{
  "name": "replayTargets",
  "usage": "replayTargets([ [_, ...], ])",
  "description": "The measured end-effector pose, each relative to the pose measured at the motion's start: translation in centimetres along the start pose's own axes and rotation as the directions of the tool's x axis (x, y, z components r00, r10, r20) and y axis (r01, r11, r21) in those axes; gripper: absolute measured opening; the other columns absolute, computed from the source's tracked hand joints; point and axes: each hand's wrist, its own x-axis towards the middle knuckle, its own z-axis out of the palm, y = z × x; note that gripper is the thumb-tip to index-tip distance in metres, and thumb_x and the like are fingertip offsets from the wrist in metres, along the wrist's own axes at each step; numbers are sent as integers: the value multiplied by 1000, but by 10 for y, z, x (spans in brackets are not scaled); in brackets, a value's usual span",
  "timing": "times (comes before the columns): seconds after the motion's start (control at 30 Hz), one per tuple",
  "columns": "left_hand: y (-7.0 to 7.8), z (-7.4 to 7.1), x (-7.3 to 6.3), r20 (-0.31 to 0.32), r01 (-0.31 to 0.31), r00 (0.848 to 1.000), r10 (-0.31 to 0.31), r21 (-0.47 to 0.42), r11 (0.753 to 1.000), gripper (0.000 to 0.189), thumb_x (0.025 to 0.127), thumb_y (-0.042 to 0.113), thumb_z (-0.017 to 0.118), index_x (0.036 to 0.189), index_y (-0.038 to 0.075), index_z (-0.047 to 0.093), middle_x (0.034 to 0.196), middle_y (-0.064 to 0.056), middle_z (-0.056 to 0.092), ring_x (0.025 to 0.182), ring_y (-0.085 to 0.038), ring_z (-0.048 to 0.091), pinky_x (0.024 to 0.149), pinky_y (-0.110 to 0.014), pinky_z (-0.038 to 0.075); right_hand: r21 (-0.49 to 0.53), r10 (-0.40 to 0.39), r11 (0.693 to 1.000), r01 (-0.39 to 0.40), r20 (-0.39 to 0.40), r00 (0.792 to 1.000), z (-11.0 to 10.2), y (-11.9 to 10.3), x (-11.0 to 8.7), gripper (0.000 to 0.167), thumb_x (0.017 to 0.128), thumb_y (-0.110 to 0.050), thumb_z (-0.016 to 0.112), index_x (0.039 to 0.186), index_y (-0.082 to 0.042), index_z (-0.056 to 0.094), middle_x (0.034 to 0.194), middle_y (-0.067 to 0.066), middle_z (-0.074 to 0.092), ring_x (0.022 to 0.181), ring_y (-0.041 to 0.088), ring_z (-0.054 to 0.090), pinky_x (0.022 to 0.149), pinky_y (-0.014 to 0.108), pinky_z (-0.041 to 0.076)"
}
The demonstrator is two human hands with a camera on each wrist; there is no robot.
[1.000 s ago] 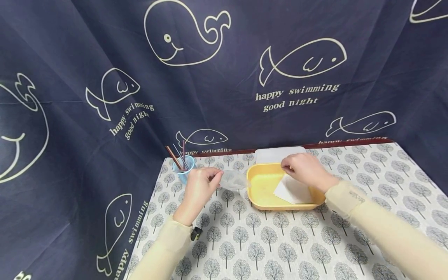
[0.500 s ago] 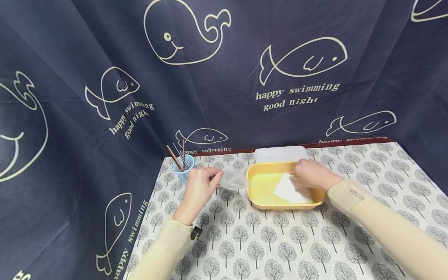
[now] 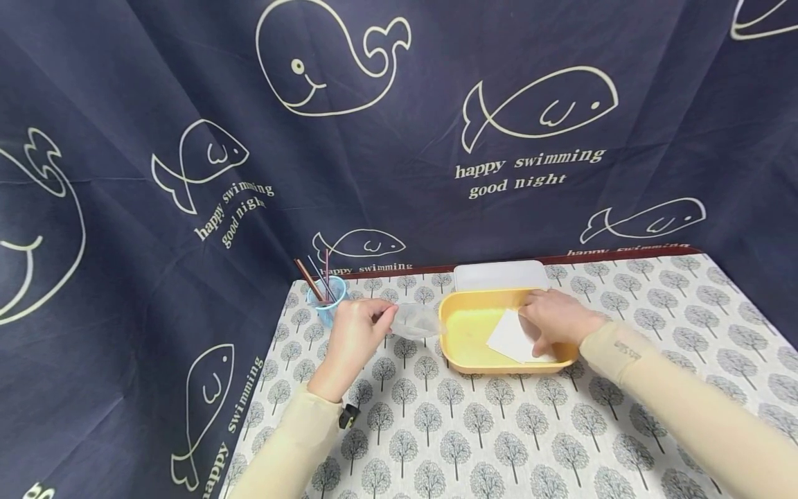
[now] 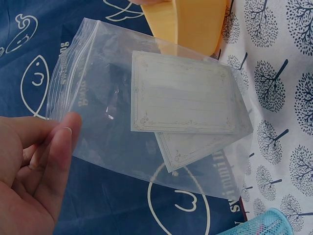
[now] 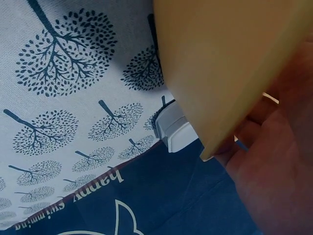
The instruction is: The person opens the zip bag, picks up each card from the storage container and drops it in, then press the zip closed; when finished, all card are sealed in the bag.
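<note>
Several sticks (image 3: 309,282) in blue cup (image 3: 321,314), desk (image 3: 455,405) far-left corner | left hand (image 3: 357,336) pinches clear bag (image 3: 414,320), two cards (image 4: 183,93) visible inside | yellow tray (image 3: 464,333) toward far edge, white paper (image 3: 511,338) inside, partly covered | right hand (image 3: 557,320) over paper, fingertips obscured, grip cannot be told

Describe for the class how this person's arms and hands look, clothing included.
The left sleeve and right sleeve are long and cream. A small grey marking sits near the right wrist; a small black object at the left. The left hand and right hand wear no gloves.
</note>
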Motion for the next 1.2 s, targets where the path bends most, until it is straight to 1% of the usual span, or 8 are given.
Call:
replayTargets([
  [0.13, 0, 1, 0, -5, -12, 1000, 12, 2, 1000, 10, 93, 5, 76, 86, 7, 82, 71, 0, 75, 53, -3, 64, 54, -17, 53, -3, 17, 1000, -17, 2, 1000, 3, -1, 1, 70, 58, -46, 99, 108, -3, 73, 130, 23, 65, 119, 44, 61, 103, 61, 48],
  [0.4, 1, 0, 0, -2, -2, 1000, 2, -2, 1000, 10, 92, 5, 77, 85, 7, 82, 71, 0, 75, 52, -3, 64, 53, -16, 53, -18, 17, 1000, -19, -64, 998, 8, 1, 2, 85, 61, -45, 98, 124, 2, 66, 124, 23, 67, 112, 41, 65, 95, 57, 55],
  [0.6, 2, 0, 0, -7, -3, 1000, 3, -1, 1000, 10, 92, 5, 77, 85, 8, 82, 70, 0, 75, 52, -2, 64, 53, -16, 53, 11, 38, 999, -37, -165, 986, 8, 1, 0, 83, 61, -36, 101, 125, -1, 61, 116, 19, 68, 98, 37, 68, 83, 54, 60],
  [0.73, 1, 1, 0, 2, 4, 1000, -4, -2, 1000, 11, 94, 6, 76, 86, 8, 82, 71, 1, 75, 53, -2, 64, 53, -15, 52, 67, 62, 996, -51, -181, 981, 4, -1, -2, 80, 65, -30, 100, 129, -3, 60, 115, 17, 68, 89, 33, 69, 78, 53, 61],
  [0.8, 0, 1, 0, 5, 8, 1000, -8, -4, 1000, 10, 94, 5, 76, 86, 8, 82, 72, 1, 75, 53, -2, 64, 52, -14, 51, 100, 77, 993, -60, -180, 981, 1, -3, -2, 76, 69, -26, 99, 130, -3, 60, 113, 16, 69, 86, 32, 70, 77, 53, 61],
  [0.9, 0, 1, 0, 10, 17, 1000, -17, -6, 1000, 11, 94, 5, 76, 86, 8, 82, 73, 1, 76, 53, -1, 64, 52, -13, 50, 137, 88, 989, -61, -196, 977, -6, -4, -3, 59, 76, -16, 94, 126, -3, 65, 108, 14, 70, 85, 32, 70, 76, 52, 61],
  [1.07, 2, 0, -1, 8, 18, 1000, -18, -2, 1000, 11, 94, 7, 75, 86, 8, 82, 74, 0, 76, 54, -1, 65, 53, -13, 51, 198, 90, 979, -51, -197, 976, -22, -5, -4, 16, 87, -4, 81, 100, -8, 74, 90, 4, 71, 80, 25, 69, 73, 48, 61],
  [1.2, 1, 1, 0, -1, 4, 1000, -4, -3, 1000, 10, 94, 7, 76, 87, 7, 82, 74, -1, 77, 54, -1, 65, 52, -14, 51, 242, 59, 970, -13, -187, 981, -36, -5, -6, 11, 89, -4, 79, 87, -13, 73, 85, -3, 71, 76, 18, 66, 73, 46, 60],
])
